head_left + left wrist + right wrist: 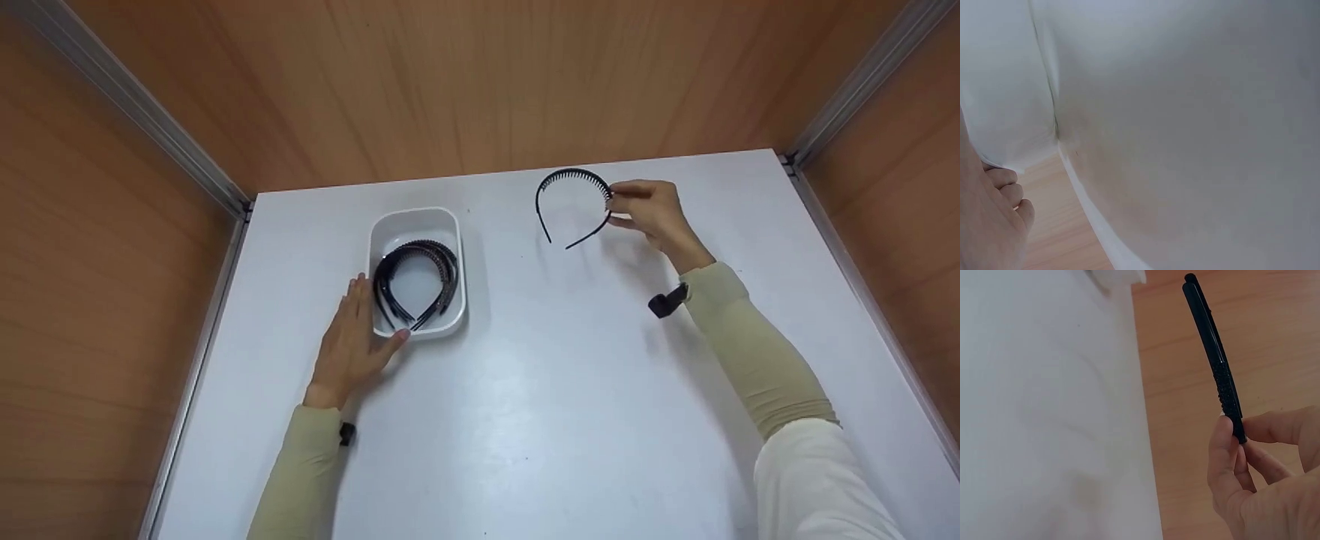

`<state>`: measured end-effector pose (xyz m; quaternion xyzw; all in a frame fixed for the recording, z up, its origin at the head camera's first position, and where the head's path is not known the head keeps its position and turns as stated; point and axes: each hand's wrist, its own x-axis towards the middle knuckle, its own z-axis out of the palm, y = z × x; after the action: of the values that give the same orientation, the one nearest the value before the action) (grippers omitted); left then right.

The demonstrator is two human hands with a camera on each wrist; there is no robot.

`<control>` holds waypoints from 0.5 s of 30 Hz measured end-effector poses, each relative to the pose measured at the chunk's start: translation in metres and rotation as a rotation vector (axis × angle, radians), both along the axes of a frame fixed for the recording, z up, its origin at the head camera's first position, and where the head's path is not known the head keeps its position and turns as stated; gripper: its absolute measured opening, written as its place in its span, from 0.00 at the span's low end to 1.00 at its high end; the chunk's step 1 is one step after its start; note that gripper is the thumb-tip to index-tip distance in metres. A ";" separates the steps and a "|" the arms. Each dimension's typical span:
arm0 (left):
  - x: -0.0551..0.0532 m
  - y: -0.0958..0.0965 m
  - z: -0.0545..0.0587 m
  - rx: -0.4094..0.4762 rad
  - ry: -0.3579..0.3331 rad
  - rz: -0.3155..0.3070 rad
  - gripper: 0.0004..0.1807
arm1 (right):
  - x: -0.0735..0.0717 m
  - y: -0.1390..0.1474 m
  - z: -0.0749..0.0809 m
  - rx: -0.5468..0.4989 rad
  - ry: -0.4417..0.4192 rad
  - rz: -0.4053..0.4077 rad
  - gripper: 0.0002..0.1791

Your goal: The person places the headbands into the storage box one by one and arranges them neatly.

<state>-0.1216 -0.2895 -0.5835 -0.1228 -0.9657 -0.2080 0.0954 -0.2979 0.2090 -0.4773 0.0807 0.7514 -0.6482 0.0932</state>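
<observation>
A black toothed headband (571, 173) is pinched at its right side by my right hand (654, 212), above the back of the table. The right wrist view shows that headband (1210, 343) edge-on, between the thumb and fingers of the right hand (1264, 484). To the left stands a white rectangular tub (415, 217) with several dark headbands (448, 277) bunched inside. My left hand (349, 349) rests against the tub's left side with long, straight fingers, its thumb at the front rim. In the left wrist view the left hand (988, 219) touches the tub wall (1008, 90).
The white table (540, 390) is bounded by a wooden panel (480, 90) at the back and more panels at left and right. Metal rails (135, 112) run along the corners. A small black wrist camera (664, 304) sticks out below the right sleeve.
</observation>
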 end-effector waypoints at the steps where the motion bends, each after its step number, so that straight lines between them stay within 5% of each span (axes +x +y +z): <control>1: 0.000 0.000 0.000 -0.001 0.005 0.000 0.60 | 0.001 0.000 0.002 -0.005 0.003 0.004 0.23; 15: -0.001 0.005 0.004 0.006 0.009 -0.008 0.60 | 0.011 -0.010 0.014 -0.066 0.026 0.043 0.24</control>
<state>-0.1226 -0.2845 -0.5799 -0.1273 -0.9641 -0.2108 0.0990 -0.2872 0.1994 -0.4632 0.0528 0.7324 -0.6714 0.1001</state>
